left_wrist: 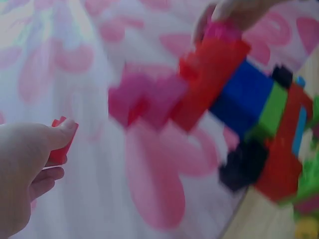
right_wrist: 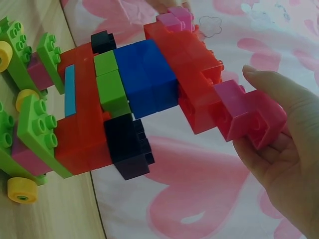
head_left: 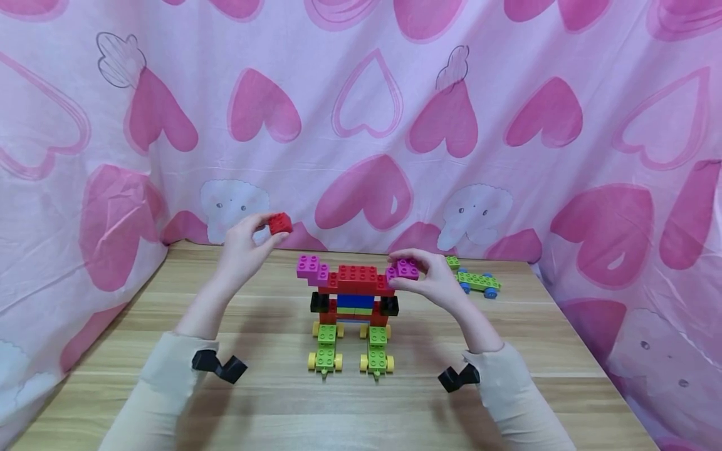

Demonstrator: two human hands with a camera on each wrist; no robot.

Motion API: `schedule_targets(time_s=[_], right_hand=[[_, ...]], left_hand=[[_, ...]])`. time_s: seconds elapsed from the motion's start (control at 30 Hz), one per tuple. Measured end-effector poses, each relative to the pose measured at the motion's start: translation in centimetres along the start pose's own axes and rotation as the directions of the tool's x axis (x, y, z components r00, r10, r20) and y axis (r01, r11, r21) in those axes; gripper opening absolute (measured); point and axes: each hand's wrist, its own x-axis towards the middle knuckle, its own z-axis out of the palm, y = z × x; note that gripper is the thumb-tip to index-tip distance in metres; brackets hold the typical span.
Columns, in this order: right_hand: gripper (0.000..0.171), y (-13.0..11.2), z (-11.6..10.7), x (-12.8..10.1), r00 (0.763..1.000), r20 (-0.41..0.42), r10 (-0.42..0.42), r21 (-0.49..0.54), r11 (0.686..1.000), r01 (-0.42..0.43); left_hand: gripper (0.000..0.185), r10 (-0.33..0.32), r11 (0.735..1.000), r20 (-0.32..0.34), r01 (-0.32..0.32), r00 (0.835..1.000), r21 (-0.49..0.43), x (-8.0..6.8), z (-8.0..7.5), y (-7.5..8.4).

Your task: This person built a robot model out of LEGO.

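A small green wheeled brick car (head_left: 478, 282) sits far right on the wooden table (head_left: 564, 376), clear of the work; a pink heart-print cloth (head_left: 366, 113) backs the scene. No legible writing. The brick model (head_left: 352, 300), red, blue, black and green on yellow wheels, stands mid-table. Right hand (head_left: 431, 279) pinches the model's right magenta brick (head_left: 405, 269). Left hand (head_left: 245, 247) pinches a small red brick (head_left: 280, 223), raised left of the model.

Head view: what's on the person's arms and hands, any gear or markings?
Both hands, left hand and right hand, are bare: no gloves or rings visible. Each arm wears a beige long sleeve. A small black wrist-mounted device sits at each cuff. No cables or markings show.
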Motion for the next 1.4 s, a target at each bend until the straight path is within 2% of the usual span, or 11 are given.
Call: schedule_targets(time_s=[0.23, 0.4, 0.5, 0.73, 1.0, 1.27, 1.4], right_hand=[[0.047, -1.1, -0.4, 0.4, 0.999, 0.008, -0.054, -0.035, 0.998, 0.054], [0.046, -2.1, -0.5, 0.9, 0.995, 0.016, -0.102, -0.047, 0.994, 0.103], [0.044, -2.9, -0.3, 1.4, 0.991, 0.021, -0.135, -0.061, 0.989, 0.136], [0.043, -4.4, 0.2, 2.2, 0.974, 0.037, -0.223, -0.085, 0.971, 0.225], [0.043, -4.5, 0.5, 2.5, 0.970, 0.067, -0.235, -0.117, 0.963, 0.241], [0.040, -4.6, 0.8, 2.7, 0.964, 0.110, -0.241, -0.153, 0.955, 0.256], [0.036, -4.5, 1.0, 2.8, 0.971, 0.111, -0.210, -0.186, 0.956, 0.228]], left_hand=[[0.045, 0.075, 0.996, 0.067, -0.071, 0.995, -0.055, -0.3, 1.1, 4.6], [0.045, 0.159, 0.985, 0.085, -0.154, 0.984, -0.073, -0.4, 2.3, 6.4], [0.045, 0.190, 0.979, 0.101, -0.182, 0.976, -0.087, -0.6, 2.8, 7.0], [0.045, 0.215, 0.975, 0.181, -0.200, 0.960, -0.095, -1.0, 4.3, 8.1], [0.051, 0.231, 0.973, 0.233, -0.221, 0.945, -0.069, -1.5, 5.4, 9.0], [0.053, 0.202, 0.977, 0.285, -0.214, 0.937, 0.010, -1.7, 5.6, 9.2], [0.054, 0.195, 0.976, 0.308, -0.214, 0.931, 0.028, -1.5, 5.6, 9.0]])
